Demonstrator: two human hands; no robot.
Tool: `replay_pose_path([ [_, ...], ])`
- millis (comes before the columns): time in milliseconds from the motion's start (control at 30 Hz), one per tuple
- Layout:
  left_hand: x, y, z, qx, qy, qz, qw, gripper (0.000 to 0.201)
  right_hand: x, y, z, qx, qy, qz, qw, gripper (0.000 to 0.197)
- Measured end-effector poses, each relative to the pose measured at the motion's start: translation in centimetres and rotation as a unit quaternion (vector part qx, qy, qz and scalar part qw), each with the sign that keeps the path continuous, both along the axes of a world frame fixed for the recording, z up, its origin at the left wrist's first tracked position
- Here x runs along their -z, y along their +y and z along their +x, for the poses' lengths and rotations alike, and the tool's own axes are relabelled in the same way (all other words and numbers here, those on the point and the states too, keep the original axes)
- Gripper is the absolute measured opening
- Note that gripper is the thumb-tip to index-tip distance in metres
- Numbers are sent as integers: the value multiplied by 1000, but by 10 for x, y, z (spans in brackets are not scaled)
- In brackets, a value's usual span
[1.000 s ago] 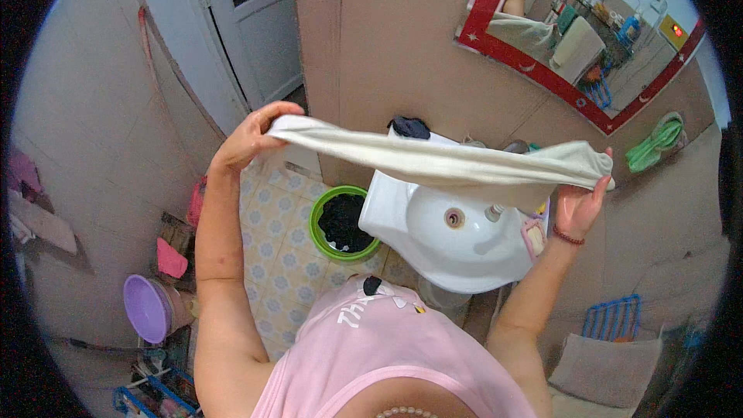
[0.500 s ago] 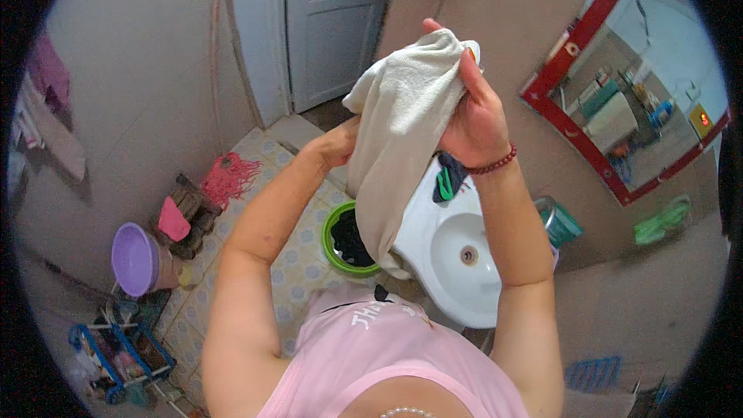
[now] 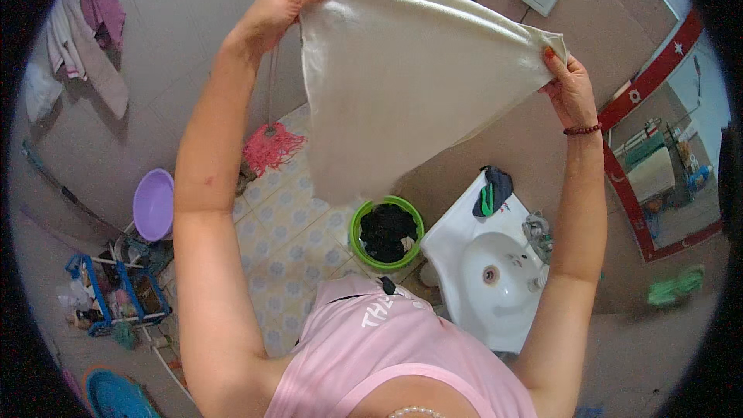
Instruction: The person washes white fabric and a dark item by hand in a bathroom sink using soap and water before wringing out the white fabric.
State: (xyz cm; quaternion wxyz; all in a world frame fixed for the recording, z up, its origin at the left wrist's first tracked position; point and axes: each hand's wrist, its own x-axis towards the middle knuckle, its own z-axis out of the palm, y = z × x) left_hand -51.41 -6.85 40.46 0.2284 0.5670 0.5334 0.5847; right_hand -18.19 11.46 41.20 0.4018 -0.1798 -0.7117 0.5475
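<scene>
A cream-white cloth [image 3: 410, 77], perhaps a towel or a garment, hangs spread between my raised hands. At its upper left corner my left hand [image 3: 277, 11] is closed, the thumb pressing on the edge. My right hand [image 3: 571, 89], with a dark red bead bracelet at the wrist, pinches the upper right corner. The top edge is stretched nearly straight and the lower part hangs down, tapering toward the left. Below its bottom end, a green basin [image 3: 354, 244] on the floor holds dark, bunched cloth [image 3: 385, 228].
A white washbasin [image 3: 457, 294] with a dark cloth item [image 3: 495, 190] on its corner stands right. A red-framed mirror [image 3: 628, 201] hangs beyond it. At left are a purple basin [image 3: 153, 205], a blue rack [image 3: 116, 298] and hanging cloths [image 3: 81, 46]. A pink mop head [image 3: 271, 147] rests on the tiles.
The cloth was bunched and hanging in folds between my close-set hands. My hands have moved wide apart, left hand up and leftward, right hand rightward, spreading the cloth. The view has shifted too.
</scene>
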Motion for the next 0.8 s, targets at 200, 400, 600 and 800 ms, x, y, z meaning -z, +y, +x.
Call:
replay_pose_path([
  [200, -13, -10, -33, -141, 278, -112, 944, 29, -2, -5, -25, 17, -37, 23, 999, 30],
  [400, 3, 0, -57, -267, 168, -171, 933, 29, -24, -29, -65, -38, -49, 130, 990, 33],
  [600, 26, 6, -40, -8, -105, 324, 940, 23, -80, -132, -127, -435, 67, 212, 872, 53],
  [800, 42, -43, 10, 87, -225, 294, 925, 23, 5, -107, -162, -399, 125, 99, 903, 41],
])
